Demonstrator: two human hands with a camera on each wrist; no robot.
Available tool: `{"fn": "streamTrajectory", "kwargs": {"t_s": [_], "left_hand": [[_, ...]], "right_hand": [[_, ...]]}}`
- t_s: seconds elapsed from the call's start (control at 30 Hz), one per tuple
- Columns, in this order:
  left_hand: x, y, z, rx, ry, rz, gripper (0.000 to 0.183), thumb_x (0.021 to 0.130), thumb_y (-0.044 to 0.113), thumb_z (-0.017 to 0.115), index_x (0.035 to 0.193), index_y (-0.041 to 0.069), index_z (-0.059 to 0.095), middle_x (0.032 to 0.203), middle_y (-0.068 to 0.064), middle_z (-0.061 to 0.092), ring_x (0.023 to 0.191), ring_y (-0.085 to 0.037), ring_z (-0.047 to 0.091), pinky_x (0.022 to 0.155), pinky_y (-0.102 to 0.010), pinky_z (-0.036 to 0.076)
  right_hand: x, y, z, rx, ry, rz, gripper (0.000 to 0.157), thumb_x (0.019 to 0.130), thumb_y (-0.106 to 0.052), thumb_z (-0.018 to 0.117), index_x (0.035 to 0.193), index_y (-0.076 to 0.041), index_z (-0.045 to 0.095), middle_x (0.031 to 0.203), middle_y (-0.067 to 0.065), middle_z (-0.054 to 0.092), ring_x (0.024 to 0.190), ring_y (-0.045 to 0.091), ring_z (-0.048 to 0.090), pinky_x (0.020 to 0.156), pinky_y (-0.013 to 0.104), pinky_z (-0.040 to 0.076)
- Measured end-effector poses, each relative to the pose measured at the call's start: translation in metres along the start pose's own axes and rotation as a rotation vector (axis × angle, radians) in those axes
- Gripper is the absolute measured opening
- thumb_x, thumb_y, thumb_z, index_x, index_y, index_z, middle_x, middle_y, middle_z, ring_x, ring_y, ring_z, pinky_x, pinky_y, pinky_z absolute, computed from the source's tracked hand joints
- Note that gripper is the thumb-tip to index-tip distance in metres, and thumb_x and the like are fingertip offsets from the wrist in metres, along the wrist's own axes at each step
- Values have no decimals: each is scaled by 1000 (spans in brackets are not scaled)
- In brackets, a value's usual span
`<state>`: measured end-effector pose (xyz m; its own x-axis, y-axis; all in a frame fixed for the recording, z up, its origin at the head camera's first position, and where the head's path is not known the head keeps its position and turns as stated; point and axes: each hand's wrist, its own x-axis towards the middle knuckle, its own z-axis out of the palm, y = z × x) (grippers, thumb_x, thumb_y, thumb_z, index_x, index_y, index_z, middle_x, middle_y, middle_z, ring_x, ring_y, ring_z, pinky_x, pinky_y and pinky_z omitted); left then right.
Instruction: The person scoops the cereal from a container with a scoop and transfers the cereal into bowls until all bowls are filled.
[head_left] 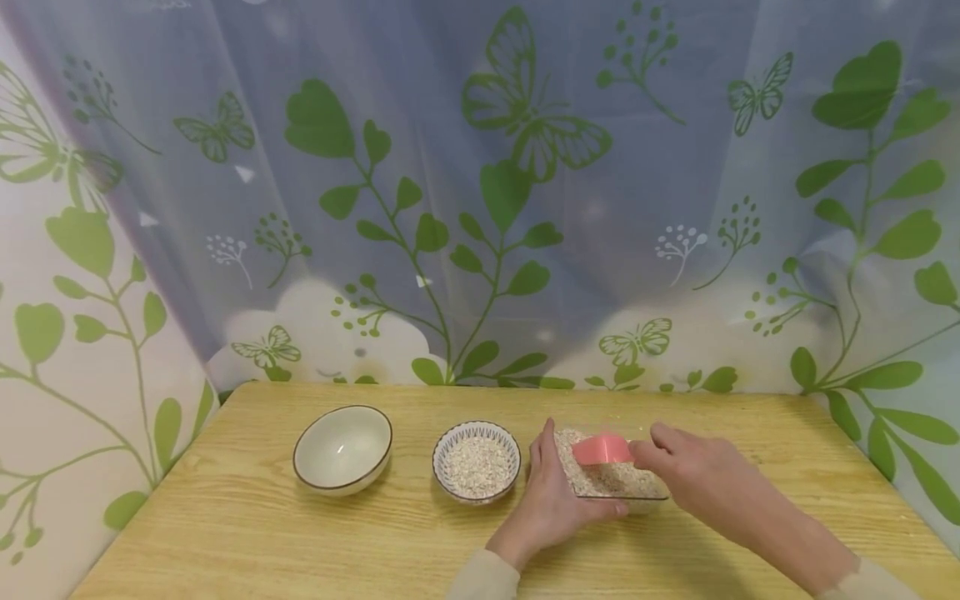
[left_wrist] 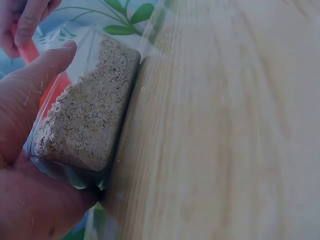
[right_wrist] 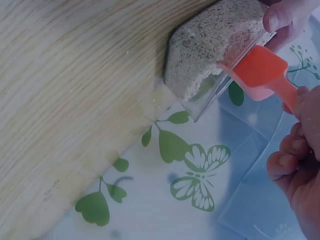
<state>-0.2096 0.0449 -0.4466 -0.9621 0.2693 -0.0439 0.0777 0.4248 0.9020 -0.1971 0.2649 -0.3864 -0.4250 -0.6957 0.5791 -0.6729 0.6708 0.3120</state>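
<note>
A clear rectangular container [head_left: 647, 505] of oat flakes [head_left: 615, 483] stands on the right of the table. My left hand [head_left: 551, 500] grips its near left corner, the thumb along the front wall and the fingers up the left side. The right hand [head_left: 708, 475] pinches the handle of a pink scoop [head_left: 603, 450], whose bowl is in the container's opening, at the oats. In the right wrist view the scoop [right_wrist: 260, 72] tilts over the container's rim. Through the clear wall in the left wrist view, the oats [left_wrist: 90, 115] slope down toward one end.
Left of the container sits a small patterned bowl [head_left: 444, 481] with oat flakes in it. Farther left is a larger cream bowl [head_left: 342, 450] with a dark rim and nothing inside. The wooden table [head_left: 300, 550] backs onto a curtain [head_left: 465, 275] printed with leaves and butterflies.
</note>
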Motion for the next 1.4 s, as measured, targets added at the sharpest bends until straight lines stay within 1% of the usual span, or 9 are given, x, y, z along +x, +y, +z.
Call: {"fn": "streamTrajectory", "kwargs": {"t_s": [0.17,0.33,0.53,0.67,1.0,1.13,1.23,1.37,1.4], "left_hand": [[1,-1,0,-12,17,1,141,67,51,94,166,18,-2,170,-18,12,153,-44,26,117,-61,38],[3,-3,0,-12,23,-2,142,67,53,93,166,19,-2,171,-18,11,152,-45,27,118,-61,37],[5,-5,1,-5,27,-6,142,66,54,93,166,21,-3,170,-17,13,151,-45,31,117,-61,39],[5,-5,1,-5,35,-6,144,65,54,94,166,22,-2,170,-17,14,150,-45,32,118,-61,38],[7,-4,1,-2,27,-12,144,64,54,94,166,24,-2,171,-16,15,151,-45,31,119,-61,36],[7,-5,1,-6,29,-14,143,64,53,95,166,25,-2,171,-16,15,153,-43,28,120,-61,34],[7,-4,1,-12,28,-18,143,63,53,95,166,25,-1,171,-17,16,153,-43,27,120,-61,33],[6,-4,0,-13,29,-19,143,62,54,95,166,25,0,170,-19,18,152,-44,29,119,-62,34],[6,-4,0,-11,30,-17,144,62,54,95,166,25,0,170,-20,18,152,-44,30,119,-62,35]], "right_hand": [[-9,1,-6,6,-28,-4,48,102,-14,10,90,-22,56,73,-10,27,65,0,10,54,9,3],[-18,5,-11,46,-41,93,49,113,-34,18,89,-21,59,71,-14,34,60,-5,14,46,9,15],[-10,10,-24,236,-250,453,17,99,-11,63,84,-19,62,65,-16,47,54,-5,28,49,17,29],[3,12,-30,384,-434,691,21,102,-11,56,83,-15,64,60,-8,44,52,4,33,50,22,30],[14,15,-28,573,-591,932,33,102,-16,47,71,-11,58,59,-2,42,51,11,33,48,25,33],[9,17,-24,765,-605,1080,30,102,-19,48,84,-4,66,57,-5,32,46,8,26,43,21,31],[3,18,-19,900,-593,1183,33,103,-20,48,104,5,69,69,4,57,45,7,20,42,20,28],[-6,20,-13,993,-581,1234,44,106,-20,46,130,14,59,115,24,71,46,8,19,43,23,26],[-7,21,-11,1007,-587,1245,46,106,-21,45,134,14,56,106,22,73,46,8,18,43,23,26]]}}
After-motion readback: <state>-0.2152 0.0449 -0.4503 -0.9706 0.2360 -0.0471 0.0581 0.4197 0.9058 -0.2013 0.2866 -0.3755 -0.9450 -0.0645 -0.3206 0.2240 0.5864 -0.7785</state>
